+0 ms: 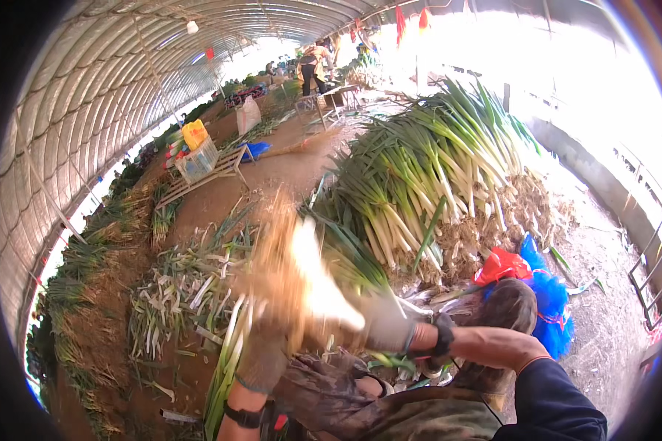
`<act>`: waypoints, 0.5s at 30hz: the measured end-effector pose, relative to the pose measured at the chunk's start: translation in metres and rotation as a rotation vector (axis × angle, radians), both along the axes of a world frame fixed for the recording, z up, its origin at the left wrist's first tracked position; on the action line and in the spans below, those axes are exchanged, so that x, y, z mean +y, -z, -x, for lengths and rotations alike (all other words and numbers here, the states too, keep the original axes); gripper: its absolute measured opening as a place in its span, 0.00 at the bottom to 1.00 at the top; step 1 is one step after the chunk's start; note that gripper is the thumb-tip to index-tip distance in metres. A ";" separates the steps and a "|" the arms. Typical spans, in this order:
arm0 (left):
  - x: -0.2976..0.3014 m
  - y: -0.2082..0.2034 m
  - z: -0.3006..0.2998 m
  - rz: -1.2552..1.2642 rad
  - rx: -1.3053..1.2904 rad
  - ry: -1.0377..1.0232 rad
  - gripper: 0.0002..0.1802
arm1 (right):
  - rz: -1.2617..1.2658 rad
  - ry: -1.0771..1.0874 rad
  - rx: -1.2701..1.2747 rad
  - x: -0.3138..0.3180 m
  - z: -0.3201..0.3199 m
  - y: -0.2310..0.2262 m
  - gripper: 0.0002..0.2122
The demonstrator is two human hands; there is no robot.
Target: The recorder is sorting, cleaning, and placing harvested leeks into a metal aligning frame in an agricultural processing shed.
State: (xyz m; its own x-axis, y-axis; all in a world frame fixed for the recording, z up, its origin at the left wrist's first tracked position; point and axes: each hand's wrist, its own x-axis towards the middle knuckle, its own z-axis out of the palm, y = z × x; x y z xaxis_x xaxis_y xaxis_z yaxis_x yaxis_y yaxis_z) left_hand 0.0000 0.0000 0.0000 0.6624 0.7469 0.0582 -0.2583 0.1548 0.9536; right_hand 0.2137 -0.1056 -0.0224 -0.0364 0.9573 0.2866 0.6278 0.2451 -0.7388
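My left hand [263,358], in a grey work glove, is closed around a bunch of leeks [228,367]. Their green leaves trail down past my wrist. Above the hand, the white stems and brownish roots are smeared by motion. My right hand [386,323], also gloved, is beside the bunch's white part; motion blur hides its fingers. Just beyond it lie green leek leaves [357,253]. A big heap of leeks [419,169] stands ahead to the right, its roots facing me.
Leek trimmings [176,294] cover the ground at left, with rows of leeks [88,294] farther left. Blue netting [552,316] and a red bag [502,266] are by my right knee. A crate [197,163] sits on a wooden rack [224,175]. Another person [314,67] stands far off.
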 end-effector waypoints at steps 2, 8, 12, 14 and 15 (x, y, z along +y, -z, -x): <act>0.018 0.019 -0.018 -0.198 0.071 -0.073 0.32 | 0.111 -0.039 0.386 0.012 -0.025 -0.011 0.24; -0.082 0.088 -0.075 -0.237 0.179 0.034 0.35 | 0.222 -0.290 1.288 0.003 -0.043 -0.007 0.27; -0.103 0.068 -0.085 -0.542 0.427 -0.175 0.53 | 0.117 -0.179 1.196 0.010 -0.046 0.009 0.25; -0.108 0.065 -0.095 -0.560 0.410 -0.253 0.66 | 0.076 0.020 1.070 0.008 -0.036 0.003 0.23; -0.108 0.067 -0.101 -0.468 0.294 -0.266 0.67 | 0.059 0.144 0.996 0.009 -0.031 0.006 0.23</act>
State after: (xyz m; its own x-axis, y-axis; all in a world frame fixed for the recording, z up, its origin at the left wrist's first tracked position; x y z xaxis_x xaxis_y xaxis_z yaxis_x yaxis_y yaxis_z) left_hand 0.1014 -0.1080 -0.0673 0.4950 0.8280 0.2633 0.0535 -0.3315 0.9419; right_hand 0.2443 -0.0965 -0.0286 0.3113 0.9473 0.0753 -0.2612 0.1615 -0.9517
